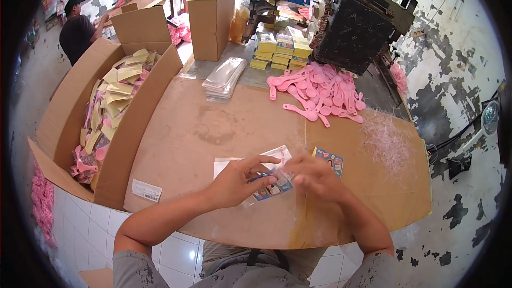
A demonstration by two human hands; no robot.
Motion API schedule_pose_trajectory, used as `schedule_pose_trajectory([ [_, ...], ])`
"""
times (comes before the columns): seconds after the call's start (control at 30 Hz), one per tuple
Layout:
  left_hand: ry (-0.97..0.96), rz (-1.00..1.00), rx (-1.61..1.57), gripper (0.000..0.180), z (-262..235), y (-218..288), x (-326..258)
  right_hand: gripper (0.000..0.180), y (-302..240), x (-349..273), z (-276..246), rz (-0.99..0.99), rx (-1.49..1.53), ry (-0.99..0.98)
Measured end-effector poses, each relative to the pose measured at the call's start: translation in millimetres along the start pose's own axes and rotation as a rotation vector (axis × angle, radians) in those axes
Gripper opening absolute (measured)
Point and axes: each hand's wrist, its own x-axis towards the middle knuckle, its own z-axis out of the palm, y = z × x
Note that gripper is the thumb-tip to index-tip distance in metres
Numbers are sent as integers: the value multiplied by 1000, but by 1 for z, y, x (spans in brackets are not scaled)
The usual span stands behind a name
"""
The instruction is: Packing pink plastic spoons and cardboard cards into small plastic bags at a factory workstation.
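Note:
My left hand point(240, 180) pinches a blue printed card point(274, 189) between thumb and fingers, low over the cardboard-covered table. The card appears to be partly in a clear plastic bag, though its edges are hard to make out. Close on its right is my right hand point(316, 177), its fingers bent and smeared by motion; whether it grips the bag is unclear. Beneath the hands lie clear plastic bags point(221, 164) with white edges. A small stack of blue-and-yellow cards point(332, 160) rests just past my right hand, which partly hides it.
Pink plastic scoops point(320, 92) are heaped at the back right, beside plastic strips point(389, 141). Behind are card stacks point(280, 50) and a dark machine point(352, 26). Clear bags point(225, 76) lie farther left. An open carton point(114, 152) of packed scoops stands left; a person point(77, 29) works beyond.

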Motion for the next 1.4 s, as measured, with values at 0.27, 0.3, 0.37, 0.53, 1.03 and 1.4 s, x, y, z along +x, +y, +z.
schedule_pose_trajectory([
  [0.27, 64, 65, -112, 47, -11, -5, 6, 48, 178, 53, -165, 97, -692, 421],
  [0.3, 55, 46, -106, 46, -11, -6, 5, 54, 200, 60, -176, 170, -694, 466],
  [0.37, 29, 40, -102, 45, -11, -5, 7, 60, 241, 61, -202, 245, -713, 525],
  [0.53, 27, 28, -123, 30, -19, -15, 1, 71, 246, 88, -165, 357, -603, 406],
  [1.03, -44, 63, -133, 19, -14, -19, 8, 63, 111, 63, -47, 305, -322, 139],
  [1.4, -51, 34, -79, 27, -12, -7, 7, 33, 79, 20, -81, 369, -533, 102],
])
